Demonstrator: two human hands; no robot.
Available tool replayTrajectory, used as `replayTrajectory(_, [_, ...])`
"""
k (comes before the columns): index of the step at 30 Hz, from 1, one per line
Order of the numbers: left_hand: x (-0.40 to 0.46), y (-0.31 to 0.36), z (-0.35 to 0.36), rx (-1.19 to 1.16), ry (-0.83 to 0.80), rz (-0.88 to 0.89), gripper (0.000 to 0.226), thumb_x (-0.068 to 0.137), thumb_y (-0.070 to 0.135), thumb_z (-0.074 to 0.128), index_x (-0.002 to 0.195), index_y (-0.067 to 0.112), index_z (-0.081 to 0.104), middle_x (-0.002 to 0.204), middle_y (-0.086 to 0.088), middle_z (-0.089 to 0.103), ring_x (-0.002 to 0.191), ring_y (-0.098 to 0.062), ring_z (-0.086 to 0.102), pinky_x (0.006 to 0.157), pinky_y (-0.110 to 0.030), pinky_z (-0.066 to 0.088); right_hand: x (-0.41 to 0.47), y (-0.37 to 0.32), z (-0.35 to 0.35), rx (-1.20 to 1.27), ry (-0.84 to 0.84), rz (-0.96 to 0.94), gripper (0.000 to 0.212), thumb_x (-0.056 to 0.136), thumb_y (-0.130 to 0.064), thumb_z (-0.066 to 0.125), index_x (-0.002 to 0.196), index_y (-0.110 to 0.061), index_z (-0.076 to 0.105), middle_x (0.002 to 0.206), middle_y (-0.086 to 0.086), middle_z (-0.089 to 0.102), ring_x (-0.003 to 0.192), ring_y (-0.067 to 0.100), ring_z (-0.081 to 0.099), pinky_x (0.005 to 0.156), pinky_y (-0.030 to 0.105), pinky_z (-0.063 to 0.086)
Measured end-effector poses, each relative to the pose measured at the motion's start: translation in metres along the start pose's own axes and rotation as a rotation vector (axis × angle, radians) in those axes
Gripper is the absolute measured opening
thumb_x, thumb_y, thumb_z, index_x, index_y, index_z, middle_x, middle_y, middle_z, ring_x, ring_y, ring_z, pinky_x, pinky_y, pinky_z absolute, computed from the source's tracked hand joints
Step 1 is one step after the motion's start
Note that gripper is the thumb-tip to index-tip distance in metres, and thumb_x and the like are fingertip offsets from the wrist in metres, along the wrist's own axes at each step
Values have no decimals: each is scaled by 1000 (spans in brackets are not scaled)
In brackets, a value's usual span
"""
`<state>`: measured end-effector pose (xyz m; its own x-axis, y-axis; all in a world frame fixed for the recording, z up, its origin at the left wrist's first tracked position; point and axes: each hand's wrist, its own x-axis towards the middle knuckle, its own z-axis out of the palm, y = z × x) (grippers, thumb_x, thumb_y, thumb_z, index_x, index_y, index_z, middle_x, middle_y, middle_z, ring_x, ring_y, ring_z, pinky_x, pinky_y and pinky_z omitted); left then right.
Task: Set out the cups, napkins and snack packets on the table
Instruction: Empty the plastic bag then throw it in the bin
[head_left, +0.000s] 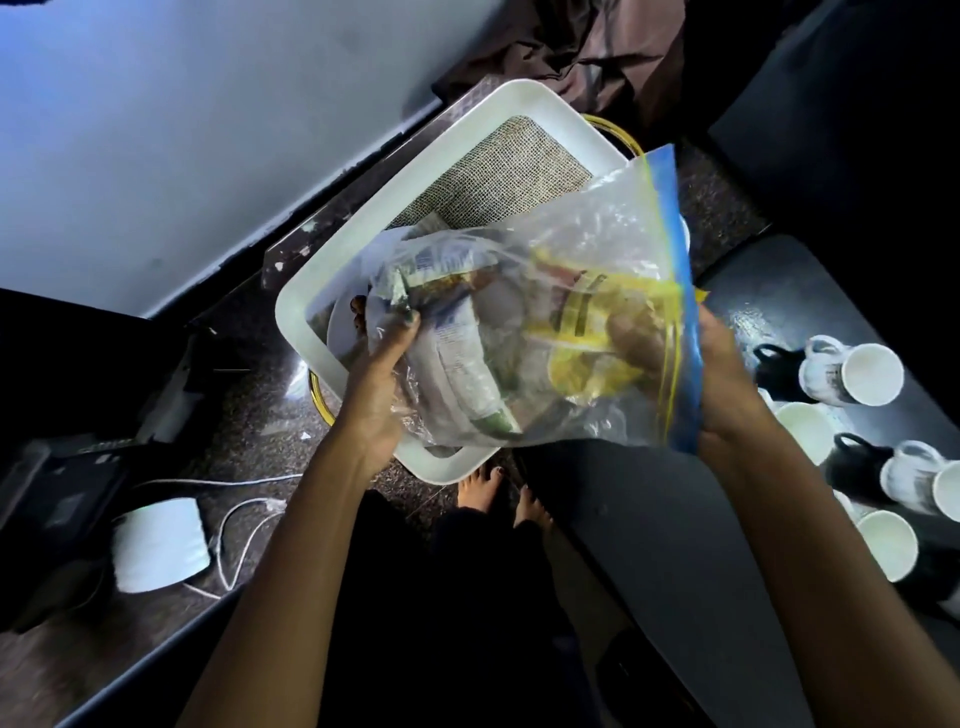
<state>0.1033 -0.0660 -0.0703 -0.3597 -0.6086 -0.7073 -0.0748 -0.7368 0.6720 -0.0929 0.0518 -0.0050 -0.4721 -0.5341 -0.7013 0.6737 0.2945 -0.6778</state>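
Head view: the packets' print inside the clear bag (545, 322) is blurred and unreadable. Blue-and-yellow zip edge, crumpled plastic. The left hand (382, 384) grips its base, the right hand (722, 384) pinches its mouth, over the white tray (332, 270). Cups (852, 371) stand on the table (649, 519), right.

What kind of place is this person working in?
Probably a home room, dimly lit: bare feet on a speckled stone floor, mugs on a dark table, a charger cable lying loose.
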Motion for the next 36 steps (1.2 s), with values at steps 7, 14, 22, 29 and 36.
replayTrajectory(7, [-15, 10, -30, -143, 46, 47, 72, 52, 58, 79, 113, 22, 65, 126, -7, 61, 126, -34, 50, 103, -56, 39, 7, -18, -14, 102, 60, -280, 20, 86, 7, 54, 94, -11, 57, 85, 0, 66, 70, 9, 65, 51, 21, 51])
replayTrajectory(14, [-24, 11, -55, -216, 110, 90, 33, 83, 45, 55, 108, 26, 66, 127, -3, 59, 129, -35, 48, 105, -60, 36, 35, -19, -16, 190, 200, -260, 21, 89, 1, 56, 103, -14, 58, 98, 2, 67, 85, 15, 68, 71, 31, 57])
replayTrajectory(22, [-34, 13, -51, -275, 194, 112, 62, 82, 47, 52, 136, 16, 49, 149, -14, 40, 134, -36, 42, 106, -62, 33, 69, 12, -5, -365, 307, -290, 31, 89, -11, 61, 118, -3, 52, 116, 13, 63, 110, 29, 61, 96, 42, 49])
replayTrajectory(29, [-37, 10, -53, -264, 131, 154, 94, 51, 57, 80, 132, 19, 51, 138, -5, 46, 136, -34, 39, 105, -59, 35, 65, 4, 1, -940, 616, -472, 83, 69, -27, 77, 138, -14, 32, 135, 14, 40, 122, 32, 40, 97, 41, 34])
replayTrajectory(36, [-35, 9, -57, -307, 93, 187, 92, 51, 55, 81, 132, 22, 51, 137, 0, 52, 124, -22, 52, 88, -47, 48, 34, -15, 30, -558, 60, -568, 15, 84, -1, 60, 96, -8, 61, 78, 0, 60, 64, 3, 56, 64, 19, 46])
